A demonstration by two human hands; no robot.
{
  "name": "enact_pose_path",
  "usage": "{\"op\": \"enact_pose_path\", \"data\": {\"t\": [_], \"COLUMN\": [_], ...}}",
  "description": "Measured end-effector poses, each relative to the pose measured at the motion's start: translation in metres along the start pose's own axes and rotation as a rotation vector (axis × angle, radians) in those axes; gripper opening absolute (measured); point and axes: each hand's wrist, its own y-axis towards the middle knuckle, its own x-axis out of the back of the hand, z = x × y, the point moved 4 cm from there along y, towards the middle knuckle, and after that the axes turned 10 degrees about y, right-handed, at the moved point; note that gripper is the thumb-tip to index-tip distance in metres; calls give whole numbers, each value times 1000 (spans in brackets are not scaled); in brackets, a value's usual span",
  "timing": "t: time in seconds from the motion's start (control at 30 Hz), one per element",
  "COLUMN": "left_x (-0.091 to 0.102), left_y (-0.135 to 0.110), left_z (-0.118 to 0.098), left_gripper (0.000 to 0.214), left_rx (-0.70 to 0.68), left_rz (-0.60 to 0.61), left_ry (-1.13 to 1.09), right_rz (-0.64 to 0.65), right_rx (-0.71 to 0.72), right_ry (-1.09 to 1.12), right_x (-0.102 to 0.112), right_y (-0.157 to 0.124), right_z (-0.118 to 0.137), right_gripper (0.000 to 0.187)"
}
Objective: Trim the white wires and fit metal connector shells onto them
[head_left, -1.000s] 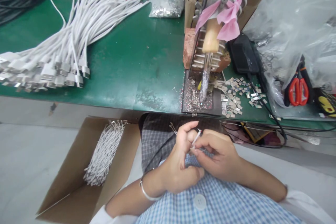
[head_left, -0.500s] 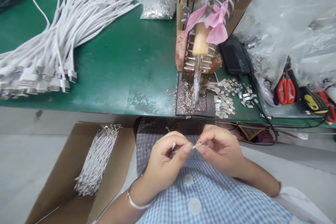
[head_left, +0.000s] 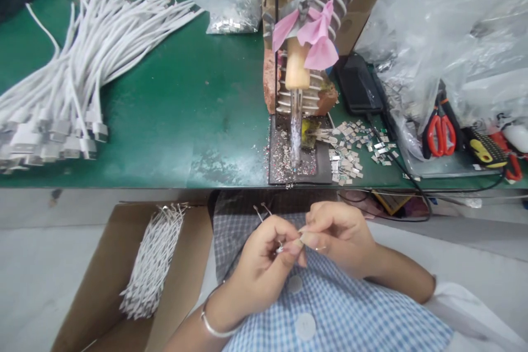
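Over my lap, my left hand (head_left: 264, 267) is closed, with its thumb and fingertip pinching a thin white cable (head_left: 280, 248). Fine wire ends (head_left: 261, 212) stick out above that hand's knuckles. My right hand (head_left: 342, 236) meets it fingertip to fingertip, pinched on a thin wire (head_left: 320, 248) whose tip shows below its thumb. The fingers hide the spot where wire and cable meet. Ahead of both hands, a soldering iron (head_left: 297, 66) with a wooden handle and pink cloth tie points down over a dark tray (head_left: 322, 168) strewn with solder bits.
Small metal connectors (head_left: 350, 154) lie right of the iron, near a phone (head_left: 358, 85) and red-handled pliers (head_left: 441, 129). White USB cables (head_left: 94, 60) are heaped on the green table (head_left: 173, 121). A cardboard box (head_left: 181, 269) with bundled cables (head_left: 154, 264) stands at lower left.
The view has shifted slightly, moving the table things left. My hands are closer together, and wire ends now show above my left hand. Both hands keep their pinch.
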Motion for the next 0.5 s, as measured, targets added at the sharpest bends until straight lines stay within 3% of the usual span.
{"op": "enact_pose_path", "data": {"t": [0.37,0.5], "left_x": [8,29], "left_y": [5,6], "left_z": [-11,-14], "left_gripper": [7,10], "left_rx": [-100,-84], "left_rz": [-163,-334], "left_ry": [203,215], "right_rz": [-8,-187], "right_rx": [190,245], "right_ry": [-205,-347], "right_x": [2,24], "right_y": [-1,2], "right_z": [2,21], "right_gripper": [15,13]}}
